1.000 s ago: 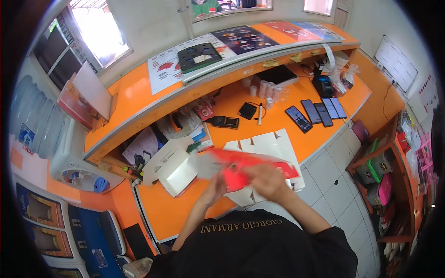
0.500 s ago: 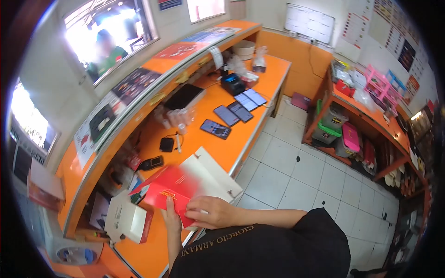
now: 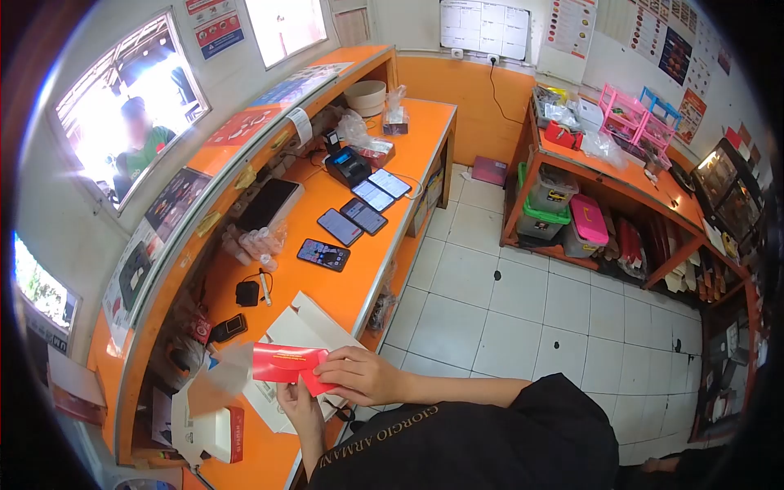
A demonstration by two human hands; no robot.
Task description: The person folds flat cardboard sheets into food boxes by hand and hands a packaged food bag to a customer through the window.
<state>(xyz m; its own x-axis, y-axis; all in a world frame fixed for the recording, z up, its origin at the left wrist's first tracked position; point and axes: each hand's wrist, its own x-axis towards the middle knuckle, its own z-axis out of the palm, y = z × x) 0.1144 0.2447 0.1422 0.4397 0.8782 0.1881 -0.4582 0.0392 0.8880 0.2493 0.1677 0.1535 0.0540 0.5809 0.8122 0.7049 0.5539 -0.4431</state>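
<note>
The red cardboard [image 3: 278, 364] is held above the bench [image 3: 347, 286], clamped by the fingers of both the left hand [image 3: 302, 413] and the right hand [image 3: 362, 376]. Farther along, 5 phones [image 3: 323, 255] are laid out.

Wearer's head carried the cam; single wide fisheye view, facing forward and down; left hand [image 3: 302, 414] and right hand [image 3: 359, 376] sat close, low in frame; counter [image 3: 347, 286] receded upward; tiled floor [image 3: 523, 318] filled mid-range; whiteboard [image 3: 483, 29] was far.
</note>
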